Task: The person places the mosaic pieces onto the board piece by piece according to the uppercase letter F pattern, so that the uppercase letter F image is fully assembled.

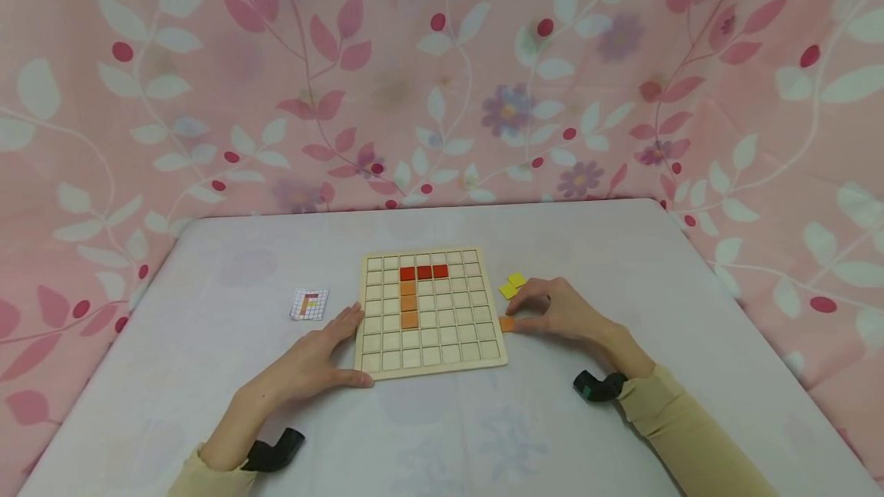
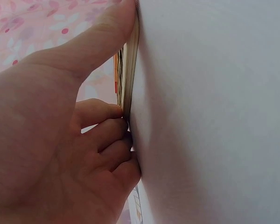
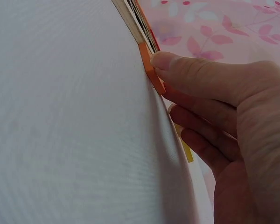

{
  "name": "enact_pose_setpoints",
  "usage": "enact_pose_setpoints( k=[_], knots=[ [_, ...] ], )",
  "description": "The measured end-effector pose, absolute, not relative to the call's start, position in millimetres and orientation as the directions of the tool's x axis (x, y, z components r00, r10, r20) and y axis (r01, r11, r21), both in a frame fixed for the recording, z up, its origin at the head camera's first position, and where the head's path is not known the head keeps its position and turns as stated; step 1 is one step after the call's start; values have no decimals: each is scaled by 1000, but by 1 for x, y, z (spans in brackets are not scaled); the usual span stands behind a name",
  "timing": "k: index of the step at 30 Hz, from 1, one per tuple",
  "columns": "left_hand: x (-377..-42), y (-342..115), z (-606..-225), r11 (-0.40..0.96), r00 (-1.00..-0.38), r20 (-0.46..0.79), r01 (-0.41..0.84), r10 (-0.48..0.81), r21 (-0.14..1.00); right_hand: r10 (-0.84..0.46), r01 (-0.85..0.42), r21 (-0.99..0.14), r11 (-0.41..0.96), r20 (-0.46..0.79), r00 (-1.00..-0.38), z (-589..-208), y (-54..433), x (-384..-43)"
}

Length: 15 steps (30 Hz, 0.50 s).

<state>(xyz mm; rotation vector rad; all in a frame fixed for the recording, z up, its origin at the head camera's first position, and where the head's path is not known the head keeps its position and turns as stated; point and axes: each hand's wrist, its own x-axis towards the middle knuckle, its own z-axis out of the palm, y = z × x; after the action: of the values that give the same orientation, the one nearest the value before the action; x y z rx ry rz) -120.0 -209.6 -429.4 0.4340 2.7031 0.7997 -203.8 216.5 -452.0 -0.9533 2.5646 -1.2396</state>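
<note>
A square wooden grid board (image 1: 459, 355) lies on the table. On it, three red tiles (image 1: 424, 272) form a row, and three orange tiles (image 1: 409, 303) run down from the row's left end. My left hand (image 1: 307, 363) rests at the board's left side, fingertips against the edge and thumb by the near-left corner. At the right edge, my right hand (image 1: 569, 311) pinches a loose orange tile (image 3: 151, 70) between thumb and finger, low at the table surface. Two yellow tiles (image 1: 508, 291) lie just beyond that hand, partly hidden by its fingers in the right wrist view.
Left of the board lies a small pattern card (image 1: 308, 304) with a coloured figure on a grid. A white cloth (image 1: 442, 436) covers the table. Behind it hangs a pink floral curtain (image 1: 387, 83). Each wrist carries a black camera mount (image 1: 599, 386).
</note>
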Motion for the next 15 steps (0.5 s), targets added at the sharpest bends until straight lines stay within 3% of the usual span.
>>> enact_pose_setpoints(
  k=[15],
  knots=[
    [-120, -210, -429, 804, -913, -194, 195, 358, 562, -570, -544, -685, 485, 224, -791, -454, 219, -204]
  ],
)
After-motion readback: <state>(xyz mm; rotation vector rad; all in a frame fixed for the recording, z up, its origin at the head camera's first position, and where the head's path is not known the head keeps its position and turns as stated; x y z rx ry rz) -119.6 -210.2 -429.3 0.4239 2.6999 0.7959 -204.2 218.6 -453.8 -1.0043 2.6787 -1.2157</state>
